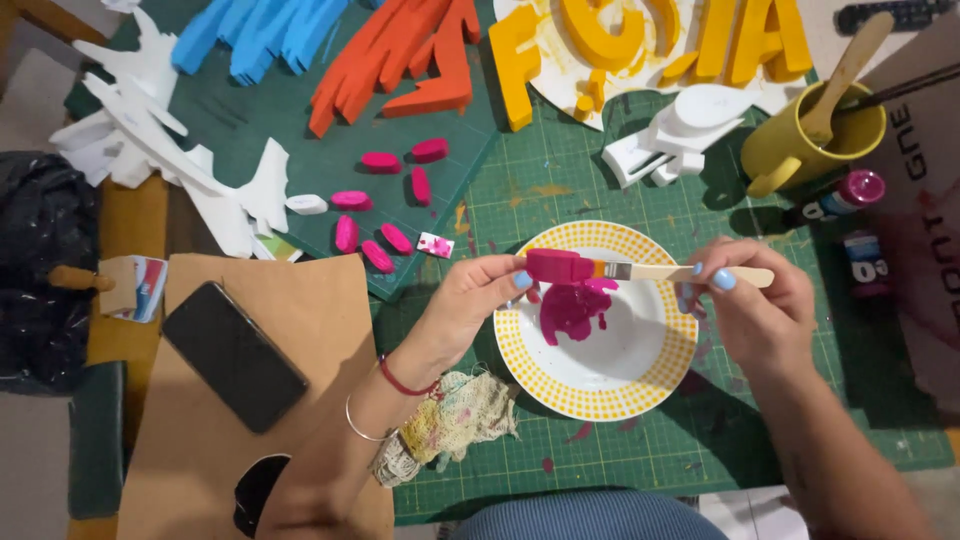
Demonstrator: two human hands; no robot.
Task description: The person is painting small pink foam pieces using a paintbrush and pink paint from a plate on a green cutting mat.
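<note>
My left hand (470, 300) pinches a small foam piece (556, 265) coated in magenta paint, held over a white plate with a yellow dotted rim (520, 360). My right hand (755, 305) grips the wooden handle of a flat paintbrush (665, 271), whose bristles touch the foam piece. A puddle of magenta paint (572, 308) lies in the plate below them. Several painted magenta foam ovals (385, 215) and one white oval (306, 204) lie on the green cutting mat (640, 430) to the upper left.
Orange (400, 60), blue (260, 35), white (160, 130) and yellow foam shapes (640, 40) lie along the far side. A yellow mug (800, 145) holds tools beside a paint bottle (840, 198). A black phone (233, 355) rests on brown cardboard; a stained rag (460, 420) lies near my wrist.
</note>
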